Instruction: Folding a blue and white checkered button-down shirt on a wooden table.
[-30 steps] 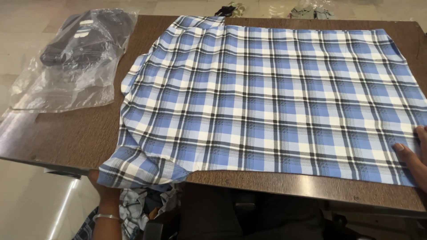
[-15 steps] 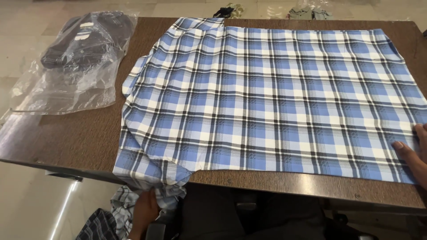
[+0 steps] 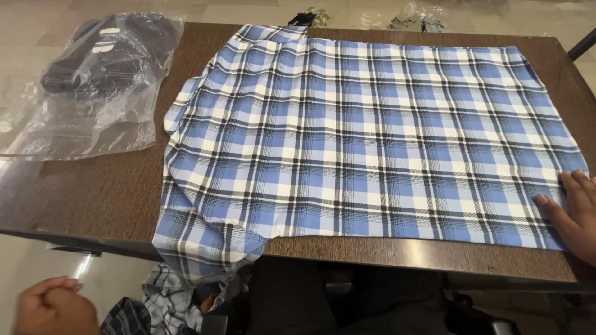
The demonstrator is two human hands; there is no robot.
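A blue, white and black plaid shirt [image 3: 366, 136] lies spread flat on a brown wooden table [image 3: 105, 192]. One sleeve [image 3: 198, 263] droops over the near table edge at the lower left. My right hand [image 3: 574, 214] rests flat on the shirt's near right corner, fingers extended. My left hand [image 3: 53, 307] is below the table edge at the bottom left. Its fingers are curled with nothing visible in them, and it is apart from the hanging sleeve.
A clear plastic bag [image 3: 93, 87] with a dark folded garment inside lies on the table's far left. More checked cloth [image 3: 164, 298] hangs or lies below the table edge. Small items [image 3: 416, 18] sit on the pale floor beyond the table.
My left hand was under the near edge at the hanging sleeve; it has moved left and away from it. The sleeve now hangs free. My right hand stays on the corner.
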